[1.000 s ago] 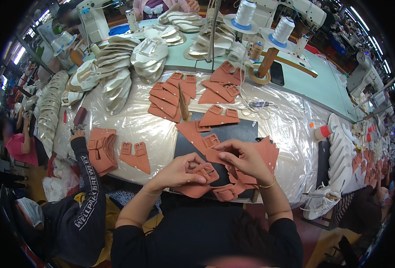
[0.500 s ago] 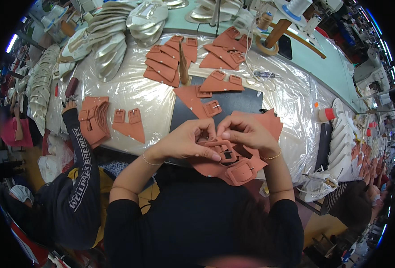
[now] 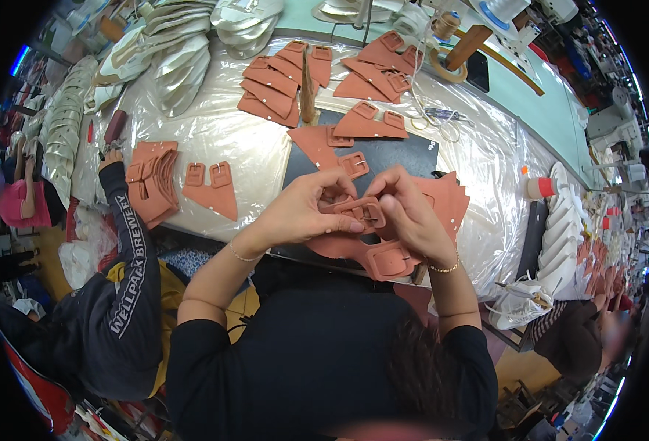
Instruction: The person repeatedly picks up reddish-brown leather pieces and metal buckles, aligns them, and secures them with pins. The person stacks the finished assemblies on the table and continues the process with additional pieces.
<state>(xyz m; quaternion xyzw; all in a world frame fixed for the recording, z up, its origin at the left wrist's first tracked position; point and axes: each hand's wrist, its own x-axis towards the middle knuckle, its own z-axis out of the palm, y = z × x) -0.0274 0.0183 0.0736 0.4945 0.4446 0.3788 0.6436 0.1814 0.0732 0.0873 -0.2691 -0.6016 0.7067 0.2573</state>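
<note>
Between both hands is a rust-orange leather shoe piece with square covered buckles. My left hand [image 3: 306, 209] is closed on its strap and upper buckle [image 3: 359, 214], thumb lying along the near side. From the other side my right hand [image 3: 411, 214] pinches the same buckle's far edge with bent fingers. A second buckle [image 3: 387, 262] hangs lower, towards my body. Below the hands lies a dark board [image 3: 420, 156] bearing more buckled leather pieces [image 3: 315, 147]. Beside my right hand is a fanned stack of orange pieces [image 3: 451, 202], partly hidden.
Piles of orange buckled pieces [image 3: 269, 88] lie beyond the board, near an upright wooden-looking tool [image 3: 307, 88]. Further left are another stack [image 3: 152, 180] and a co-worker's sleeve [image 3: 130, 235]. White shoe parts [image 3: 181, 66] stand at the far left; a thread spool [image 3: 539, 188] sits right.
Both hands and the held piece have shifted slightly away from my body. My right hand has moved from above the strap to the upper buckle's edge, and that buckle is tilted more upright.
</note>
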